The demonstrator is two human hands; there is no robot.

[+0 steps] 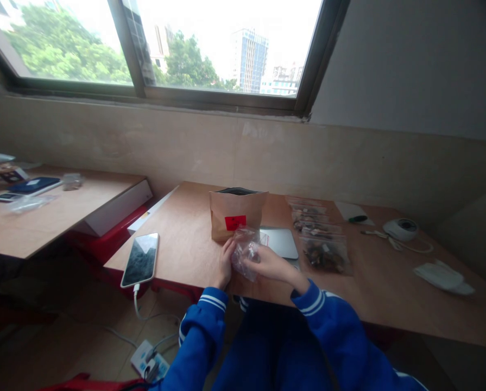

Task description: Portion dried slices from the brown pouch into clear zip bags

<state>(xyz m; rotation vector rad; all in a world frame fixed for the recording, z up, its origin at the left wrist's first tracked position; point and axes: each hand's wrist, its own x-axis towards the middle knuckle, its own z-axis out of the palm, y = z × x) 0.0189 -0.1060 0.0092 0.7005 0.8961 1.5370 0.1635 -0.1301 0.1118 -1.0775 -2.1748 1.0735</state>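
Left hand (226, 264): lower centre of the frame, fingers closed on the left edge of the small clear plastic bag (246, 252).
Right hand (272, 264): just right of the bag, fingers pinched on its right side.
Clear plastic bag: held between both hands above the wooden table (389, 304), directly in front of the brown paper bag with a red label (234, 216).
Right of centre: row of filled clear pouches (320, 241).
Left of centre: black smartphone (140, 259) on a white cable.
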